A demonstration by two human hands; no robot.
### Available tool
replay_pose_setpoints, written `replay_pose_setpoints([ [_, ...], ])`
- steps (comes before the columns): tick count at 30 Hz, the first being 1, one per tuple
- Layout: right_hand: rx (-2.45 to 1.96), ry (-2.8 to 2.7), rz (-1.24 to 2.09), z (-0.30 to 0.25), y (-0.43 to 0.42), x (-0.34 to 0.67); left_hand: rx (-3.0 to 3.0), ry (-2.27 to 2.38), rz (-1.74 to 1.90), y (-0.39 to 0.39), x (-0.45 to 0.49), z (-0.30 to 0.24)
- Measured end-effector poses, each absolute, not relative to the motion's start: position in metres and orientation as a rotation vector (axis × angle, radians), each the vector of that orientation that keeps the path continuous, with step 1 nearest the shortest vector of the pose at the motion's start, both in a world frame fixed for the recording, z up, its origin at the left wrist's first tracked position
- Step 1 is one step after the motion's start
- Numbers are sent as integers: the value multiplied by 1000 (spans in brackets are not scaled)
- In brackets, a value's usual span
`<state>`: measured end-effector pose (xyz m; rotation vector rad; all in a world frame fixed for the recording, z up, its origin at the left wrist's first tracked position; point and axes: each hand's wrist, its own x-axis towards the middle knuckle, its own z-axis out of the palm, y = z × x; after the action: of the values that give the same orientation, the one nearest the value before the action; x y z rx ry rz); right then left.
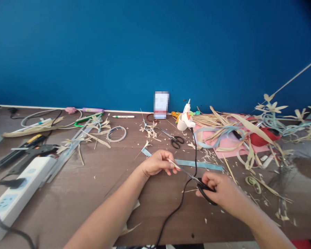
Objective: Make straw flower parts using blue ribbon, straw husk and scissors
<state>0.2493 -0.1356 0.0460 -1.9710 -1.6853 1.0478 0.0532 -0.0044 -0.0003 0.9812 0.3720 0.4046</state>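
Note:
My right hand (216, 188) grips a pair of black-handled scissors (193, 177), its fingers in the handle loops. The blades point left and reach my left hand (162, 162). Between the thumb and fingers of that hand is a small pale strip (174, 164), pinched at the blade tips. Whether the blades are closed on the strip I cannot tell. Behind both hands a light blue ribbon (199, 165) lies flat on the table, partly hidden by my left hand.
A second pair of scissors (176, 141) lies near a white cup (181, 123) holding a white glue gun (188, 116). Its black cord (182, 199) crosses the table. Dried strips (217, 121) pile up at right. A power strip (23, 193) and black glue gun (33, 154) are at left.

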Motion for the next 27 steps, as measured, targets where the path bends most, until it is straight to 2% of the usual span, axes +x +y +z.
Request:
replay_pose_setpoints([
  [6, -1822, -1314, 1120, 50, -132, 238, 1019, 382, 400, -5, 54, 1],
  [15, -1612, -1259, 945, 40, -119, 194, 1165, 354, 260, -10, 55, 4],
  [27, -1440, -1014, 1048, 37, -113, 198, 1074, 351, 306, -8, 55, 5],
])
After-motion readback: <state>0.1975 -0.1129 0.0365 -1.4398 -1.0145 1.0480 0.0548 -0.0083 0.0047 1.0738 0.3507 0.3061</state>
